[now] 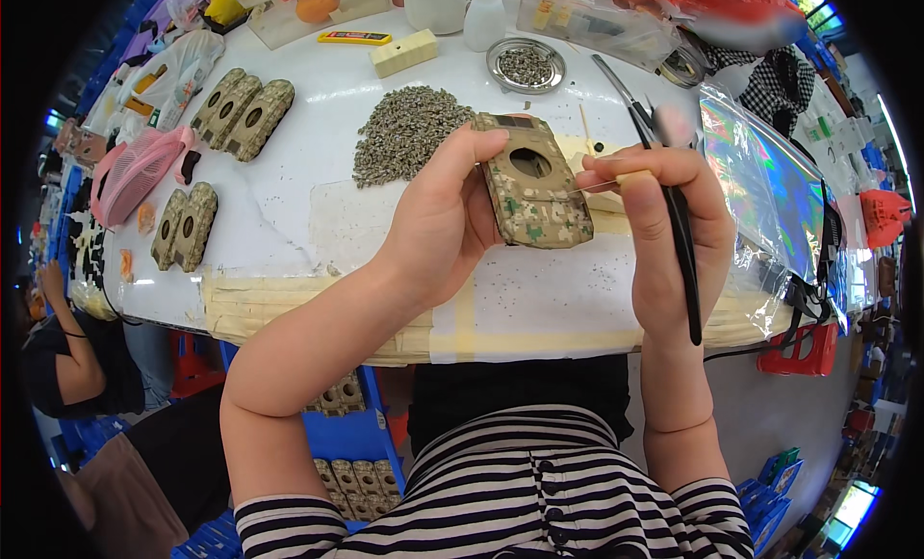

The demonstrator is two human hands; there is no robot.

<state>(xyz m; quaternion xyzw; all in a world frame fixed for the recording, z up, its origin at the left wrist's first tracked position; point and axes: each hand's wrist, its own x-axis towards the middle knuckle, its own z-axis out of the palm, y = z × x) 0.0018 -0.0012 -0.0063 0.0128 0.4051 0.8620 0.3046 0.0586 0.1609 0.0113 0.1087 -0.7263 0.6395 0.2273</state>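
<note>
My left hand grips a camouflage-patterned case with an oval opening, tilted above the table. The thumb lies on its upper left edge. At the case's right side, my right hand is closed in a pinch on a thin pale pick, its tip at or very near the case surface. A slim black tool also runs through that hand, its lower end pointing toward me; its kind I cannot make out. Behind my hands lies a pile of small metal parts.
More camouflage cases lie at the far left, with two others nearer. A round metal dish of small parts, a white squeeze bottle and a pale block stand at the back. Shiny plastic film covers the right side.
</note>
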